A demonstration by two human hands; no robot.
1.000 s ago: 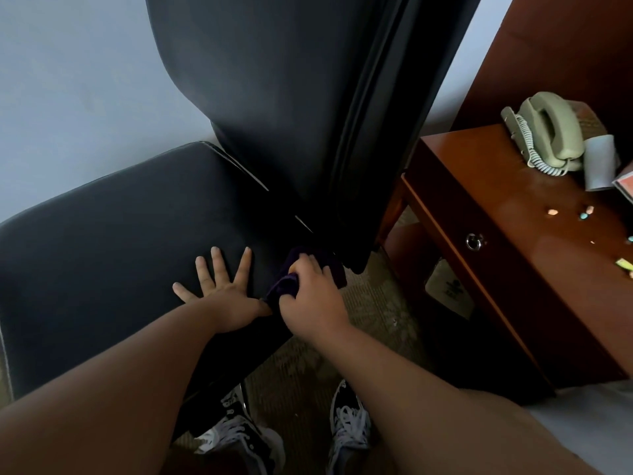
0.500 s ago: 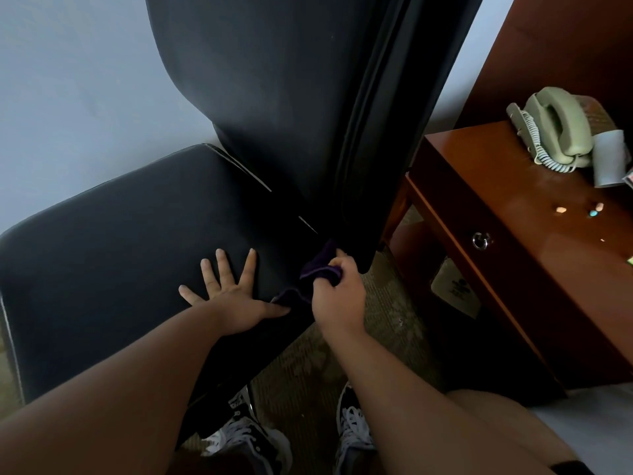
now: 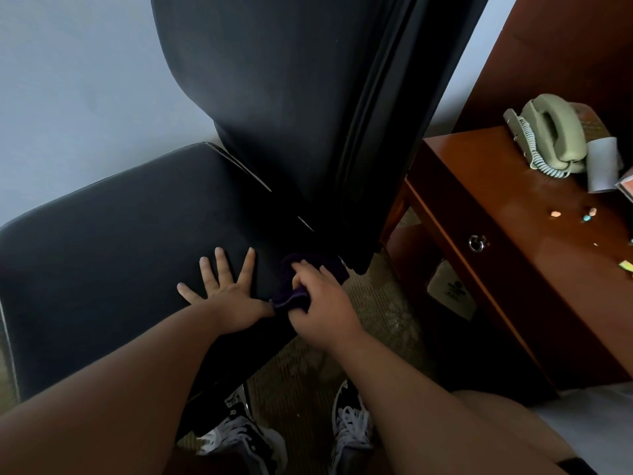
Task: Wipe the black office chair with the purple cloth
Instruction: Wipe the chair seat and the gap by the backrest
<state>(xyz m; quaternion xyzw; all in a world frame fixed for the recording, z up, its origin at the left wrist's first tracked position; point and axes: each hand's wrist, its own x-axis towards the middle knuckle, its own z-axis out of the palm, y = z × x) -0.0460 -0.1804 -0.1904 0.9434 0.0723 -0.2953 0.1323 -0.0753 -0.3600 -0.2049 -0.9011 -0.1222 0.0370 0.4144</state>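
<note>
Purple cloth [image 3: 291, 299] gripped in right hand [image 3: 322, 313], left hand [image 3: 227, 296] flat on black chair [image 3: 120, 252], wooden desk [image 3: 513, 275] beside

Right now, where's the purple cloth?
In the head view, the purple cloth is gripped by the right hand at the seat edge of the black office chair, right of the left hand, below the backrest.

No readable text (dark mark on pale item [image 3: 445, 281] too blurred)
</note>
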